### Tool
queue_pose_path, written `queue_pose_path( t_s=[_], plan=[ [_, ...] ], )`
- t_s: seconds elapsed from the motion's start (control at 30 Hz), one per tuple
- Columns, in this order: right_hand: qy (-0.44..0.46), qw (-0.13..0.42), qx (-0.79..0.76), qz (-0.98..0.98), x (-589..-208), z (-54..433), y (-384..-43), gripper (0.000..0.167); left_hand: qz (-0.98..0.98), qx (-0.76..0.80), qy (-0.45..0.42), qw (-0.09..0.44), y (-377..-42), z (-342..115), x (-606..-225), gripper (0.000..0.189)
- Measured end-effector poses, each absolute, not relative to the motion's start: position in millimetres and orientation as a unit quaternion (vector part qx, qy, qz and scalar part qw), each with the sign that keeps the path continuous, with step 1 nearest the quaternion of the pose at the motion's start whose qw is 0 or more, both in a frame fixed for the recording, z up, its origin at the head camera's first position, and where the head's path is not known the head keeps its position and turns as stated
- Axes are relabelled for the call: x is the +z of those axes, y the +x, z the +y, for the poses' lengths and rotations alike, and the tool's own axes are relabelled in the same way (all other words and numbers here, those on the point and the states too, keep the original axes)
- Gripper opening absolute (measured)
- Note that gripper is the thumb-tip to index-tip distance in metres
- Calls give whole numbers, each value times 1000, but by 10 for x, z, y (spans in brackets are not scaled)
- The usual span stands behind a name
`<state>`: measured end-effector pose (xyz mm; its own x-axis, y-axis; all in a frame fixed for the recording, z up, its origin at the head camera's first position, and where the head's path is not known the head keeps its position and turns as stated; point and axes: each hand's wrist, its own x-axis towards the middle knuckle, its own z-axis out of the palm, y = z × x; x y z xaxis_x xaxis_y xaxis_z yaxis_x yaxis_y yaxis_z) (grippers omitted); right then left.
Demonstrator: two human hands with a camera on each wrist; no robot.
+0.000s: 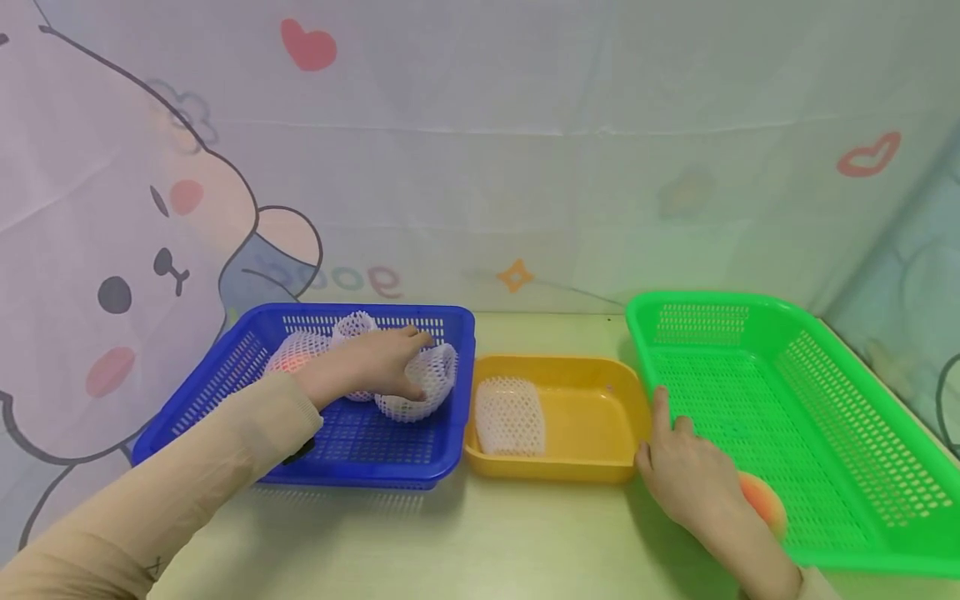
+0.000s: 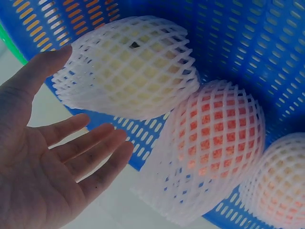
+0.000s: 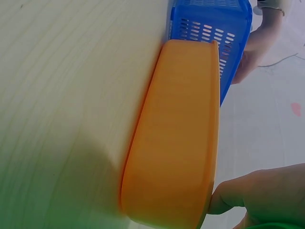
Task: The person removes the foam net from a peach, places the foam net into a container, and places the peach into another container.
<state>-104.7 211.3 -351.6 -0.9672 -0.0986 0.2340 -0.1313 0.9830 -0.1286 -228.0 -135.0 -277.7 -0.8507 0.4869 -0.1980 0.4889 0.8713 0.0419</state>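
Observation:
My left hand [image 1: 371, 360] reaches over the blue basket [image 1: 375, 477], fingers spread beside a pale fruit in a white foam net [image 2: 138, 71]. The thumb tip lies right at the net's edge in the left wrist view. Next to it sit a red fruit in a foam net [image 2: 217, 131] and another netted fruit [image 2: 281, 183]. At the green basket [image 1: 862, 560], my right hand [image 1: 693, 475] rests over the left rim with the index finger extended. Its thumb meets the corner of the yellow tray [image 3: 174, 129] in the right wrist view.
An empty foam net [image 1: 510, 417] lies in the left part of the yellow tray, which stands between the two baskets. A yellow-orange fruit [image 1: 763, 504], partly hidden by my right wrist, is in the green basket. A printed curtain [image 1: 480, 167] hangs behind the table.

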Motion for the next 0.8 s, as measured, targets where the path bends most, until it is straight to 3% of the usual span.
queue_pose_path(
  t_s=[0.2,0.8],
  plan=[
    [61,115,72,-989,-3527,2117,-1046,66,958,-7,267,104,-2357,-1351,-2843,89],
    [60,119,71,-989,-3529,2122,-1050,65,958,-15,249,142,-2450,-1353,-3011,86]
  ],
)
